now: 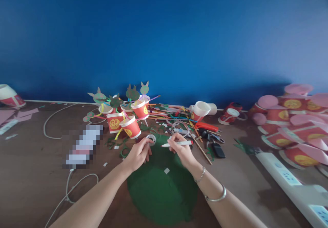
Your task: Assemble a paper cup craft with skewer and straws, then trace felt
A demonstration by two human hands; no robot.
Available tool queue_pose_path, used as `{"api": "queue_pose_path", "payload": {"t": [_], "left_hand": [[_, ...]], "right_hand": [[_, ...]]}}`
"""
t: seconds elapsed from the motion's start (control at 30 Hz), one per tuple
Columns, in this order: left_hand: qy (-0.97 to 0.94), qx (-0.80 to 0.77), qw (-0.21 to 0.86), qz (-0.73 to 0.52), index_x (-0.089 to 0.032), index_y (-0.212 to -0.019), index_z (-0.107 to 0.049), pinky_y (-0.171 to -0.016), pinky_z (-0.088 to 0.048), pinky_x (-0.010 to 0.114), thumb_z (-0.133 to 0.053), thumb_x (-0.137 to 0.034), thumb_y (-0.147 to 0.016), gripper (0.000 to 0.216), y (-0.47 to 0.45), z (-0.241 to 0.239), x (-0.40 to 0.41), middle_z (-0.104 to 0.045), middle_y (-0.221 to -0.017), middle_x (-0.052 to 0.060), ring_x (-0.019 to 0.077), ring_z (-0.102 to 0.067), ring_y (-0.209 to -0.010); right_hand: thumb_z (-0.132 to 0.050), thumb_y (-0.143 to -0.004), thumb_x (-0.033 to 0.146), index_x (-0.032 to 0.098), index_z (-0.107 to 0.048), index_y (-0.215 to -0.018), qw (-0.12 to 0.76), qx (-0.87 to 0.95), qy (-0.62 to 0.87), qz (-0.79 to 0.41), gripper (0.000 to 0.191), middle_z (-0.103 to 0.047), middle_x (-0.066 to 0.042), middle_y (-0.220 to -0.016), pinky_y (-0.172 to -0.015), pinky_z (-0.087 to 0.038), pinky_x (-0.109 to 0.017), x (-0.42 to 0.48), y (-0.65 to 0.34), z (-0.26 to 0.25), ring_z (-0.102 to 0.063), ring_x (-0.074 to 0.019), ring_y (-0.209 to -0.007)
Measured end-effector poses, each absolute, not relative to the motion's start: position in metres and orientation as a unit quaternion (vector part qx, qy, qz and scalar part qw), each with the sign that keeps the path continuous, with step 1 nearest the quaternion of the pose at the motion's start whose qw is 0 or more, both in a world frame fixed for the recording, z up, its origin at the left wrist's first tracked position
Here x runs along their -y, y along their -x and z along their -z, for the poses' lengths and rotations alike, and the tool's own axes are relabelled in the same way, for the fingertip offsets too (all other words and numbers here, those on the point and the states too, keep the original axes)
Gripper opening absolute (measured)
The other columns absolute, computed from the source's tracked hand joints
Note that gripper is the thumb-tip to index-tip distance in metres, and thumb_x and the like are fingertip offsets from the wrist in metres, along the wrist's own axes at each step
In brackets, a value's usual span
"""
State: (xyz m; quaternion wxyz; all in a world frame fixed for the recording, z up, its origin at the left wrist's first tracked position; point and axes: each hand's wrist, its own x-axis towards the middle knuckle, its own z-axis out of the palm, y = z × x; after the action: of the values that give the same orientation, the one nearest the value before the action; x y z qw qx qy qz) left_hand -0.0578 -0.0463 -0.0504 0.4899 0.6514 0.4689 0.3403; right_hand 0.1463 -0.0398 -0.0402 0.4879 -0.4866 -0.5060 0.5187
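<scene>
My left hand [141, 151] is closed, its fingertips pinching the near edge of a small pale ring [151, 139] that looks like a tape roll. In my right hand [180, 149] is a white marker pen [180, 143] with a red end, lying sideways between thumb and fingers. The pen's narrow end points left, a short way from the ring. Below both hands spreads a dark green rounded sheet [161, 193], with a small white scrap [167, 171] on it.
Red paper cups with rabbit-like cutouts [130, 127] stand behind my left hand. Scraps, sticks [201, 147] and an orange-red tool [207, 126] lie behind the right. A pixelated device [84, 146] with a cable is at left. A power strip [287, 180] and pink-topped cups [294, 132] occupy the right.
</scene>
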Motion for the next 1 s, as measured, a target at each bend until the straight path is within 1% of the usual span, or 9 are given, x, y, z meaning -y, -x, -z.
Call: {"api": "queue_pose_path", "payload": {"t": [0.1,0.2,0.33,0.4,0.5,0.67,1.0], "left_hand": [[-0.646,-0.462,0.499,-0.346,-0.018,-0.103,-0.051,-0.039,-0.043,0.019,-0.035,-0.039,-0.093,0.029,0.056,0.049,0.048,-0.057,-0.068,-0.001,0.0108,-0.055,-0.045],[-0.638,-0.463,0.497,-0.362,-0.018,-0.102,-0.052,-0.038,-0.043,0.020,-0.035,-0.038,-0.092,0.028,0.056,0.050,0.048,-0.058,-0.068,-0.001,0.0109,-0.055,-0.044],[-0.631,-0.490,0.458,-0.390,-0.019,-0.099,-0.053,-0.036,-0.040,0.018,-0.037,-0.035,-0.091,0.025,0.057,0.052,0.046,-0.059,-0.065,-0.002,0.0102,-0.055,-0.041],[-0.628,-0.503,0.442,-0.397,-0.018,-0.097,-0.053,-0.036,-0.039,0.018,-0.038,-0.033,-0.090,0.022,0.057,0.054,0.045,-0.059,-0.063,-0.002,0.0098,-0.054,-0.039],[-0.628,-0.513,0.436,-0.390,-0.018,-0.095,-0.054,-0.036,-0.039,0.018,-0.038,-0.030,-0.088,0.020,0.058,0.055,0.044,-0.059,-0.061,-0.003,0.0099,-0.054,-0.037],[-0.621,-0.520,0.441,-0.386,-0.019,-0.094,-0.054,-0.035,-0.038,0.018,-0.041,-0.030,-0.086,0.018,0.058,0.056,0.042,-0.059,-0.059,-0.003,0.0109,-0.054,-0.037],[-0.620,-0.522,0.443,-0.383,-0.019,-0.094,-0.054,-0.035,-0.038,0.018,-0.041,-0.030,-0.086,0.019,0.058,0.057,0.042,-0.059,-0.060,-0.003,0.0108,-0.054,-0.038]], "right_hand": [[-0.062,-0.077,0.037,0.020,-0.047,-0.066,0.436,0.564,0.495,-0.497,0.025,-0.056,0.003,-0.053,-0.045,-0.032,-0.020,0.040,-0.141,0.044,-0.046,-0.0086,-0.047],[-0.058,-0.079,0.036,0.020,-0.046,-0.064,0.406,0.592,0.513,-0.472,0.025,-0.057,0.002,-0.051,-0.045,-0.034,-0.020,0.038,-0.139,0.050,-0.049,-0.0103,-0.046],[-0.060,-0.075,0.029,0.021,-0.047,-0.063,0.379,0.618,0.523,-0.448,0.020,-0.059,0.003,-0.052,-0.045,-0.035,-0.021,0.037,-0.138,0.051,-0.052,-0.0113,-0.048],[-0.060,-0.075,0.027,0.021,-0.047,-0.060,0.367,0.634,0.528,-0.430,0.021,-0.060,0.003,-0.052,-0.046,-0.036,-0.021,0.038,-0.137,0.049,-0.052,-0.0111,-0.048],[-0.058,-0.075,0.025,0.021,-0.046,-0.056,0.357,0.643,0.540,-0.409,0.023,-0.061,0.002,-0.051,-0.047,-0.037,-0.022,0.040,-0.136,0.046,-0.052,-0.0110,-0.047],[-0.058,-0.075,0.025,0.021,-0.046,-0.056,0.345,0.650,0.549,-0.397,0.023,-0.063,0.002,-0.051,-0.049,-0.038,-0.022,0.040,-0.135,0.045,-0.053,-0.0115,-0.049],[-0.058,-0.074,0.028,0.021,-0.046,-0.056,0.331,0.651,0.562,-0.388,0.023,-0.063,0.002,-0.052,-0.045,-0.035,-0.021,0.043,-0.133,0.041,-0.048,-0.0104,-0.046]]}}
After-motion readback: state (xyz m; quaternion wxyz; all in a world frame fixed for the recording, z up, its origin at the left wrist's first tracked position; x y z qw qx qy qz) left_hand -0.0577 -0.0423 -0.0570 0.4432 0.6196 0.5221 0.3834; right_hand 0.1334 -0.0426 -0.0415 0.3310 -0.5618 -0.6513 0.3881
